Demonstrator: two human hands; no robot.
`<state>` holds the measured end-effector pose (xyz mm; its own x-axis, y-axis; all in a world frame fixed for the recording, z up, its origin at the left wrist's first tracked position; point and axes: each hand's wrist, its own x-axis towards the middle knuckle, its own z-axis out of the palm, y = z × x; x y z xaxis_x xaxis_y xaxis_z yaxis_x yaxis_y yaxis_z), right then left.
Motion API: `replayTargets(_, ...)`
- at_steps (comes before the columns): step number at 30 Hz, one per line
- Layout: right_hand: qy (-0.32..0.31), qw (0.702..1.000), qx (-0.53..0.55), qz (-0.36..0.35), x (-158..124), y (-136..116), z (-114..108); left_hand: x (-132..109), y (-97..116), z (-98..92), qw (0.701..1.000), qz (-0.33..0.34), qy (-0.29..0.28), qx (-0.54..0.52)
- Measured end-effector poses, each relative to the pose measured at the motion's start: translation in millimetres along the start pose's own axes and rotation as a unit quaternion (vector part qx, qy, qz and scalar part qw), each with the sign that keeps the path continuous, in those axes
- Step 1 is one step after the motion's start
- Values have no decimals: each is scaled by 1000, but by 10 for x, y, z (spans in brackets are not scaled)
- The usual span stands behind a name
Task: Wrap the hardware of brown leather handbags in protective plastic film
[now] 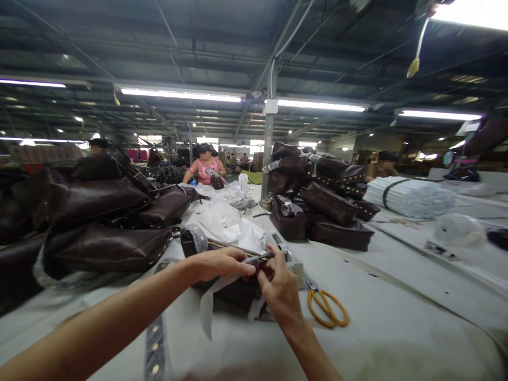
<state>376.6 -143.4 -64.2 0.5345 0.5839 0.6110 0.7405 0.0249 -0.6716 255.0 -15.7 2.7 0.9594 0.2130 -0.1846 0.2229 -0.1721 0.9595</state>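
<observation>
A dark brown bag [234,292] of smooth, glossy leather is held at the near middle of the table [397,328], just in front of the two hands. A strip of thin, crinkled white wrapping [206,313] is seen hanging from it towards the near edge. The left hand [222,263] is laid over the top of the bag, its fingers curled and pressed together, and the wrapped handle is pinched beneath them. The right hand [280,291] is set against it from the other side, with the wrapping gripped between thumb and forefinger; the remaining fingers are folded in.

One pair of scissors [327,307] with looped yellow handles is laid flat just right of the right hand. A flat dark strap [154,344] dotted with round brass studs is stretched along the cloth below the left forearm.

Two heaps of similar brown bags are counted: a slumped left heap [99,222] and a stacked centre heap [321,209] with studded edges. One banded bundle of white tubes [408,197] is placed farther right. Three other people are seen at the far tables.
</observation>
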Motion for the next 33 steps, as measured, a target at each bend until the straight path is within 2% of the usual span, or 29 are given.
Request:
replayTargets(3,-7,1000,20,22,18,36,6,29,-45,-13,998,-49,-7,-38)
replayTargets(8,-20,1000,10,-19,23,93,-31,123,-153,-67,976,-139,-32,-164)
replayTargets(12,7,998,-44,-47,-20,126,-34,256,-335,-103,958,-183,-38,-216)
replayTargets(14,21,996,-54,-61,-39,143,-22,307,-405,-98,952,-176,-58,-242)
replayTargets(18,10,993,-41,-111,-66,156,-2,345,-449,-56,950,-147,-118,-251)
replayTargets(21,-8,992,-39,-121,-70,157,-64,340,-439,-32,960,-112,-77,-244)
replayTargets(25,-78,984,-61,-149,29,228,-352,302,-383,-41,970,-89,-19,-223)
replayTargets(29,-71,969,-120,-205,233,379,-601,239,-271,-58,979,-77,-33,-186)
replayTargets(33,-167,950,-88,-249,314,466,-561,243,-211,-58,980,-94,-37,-174)
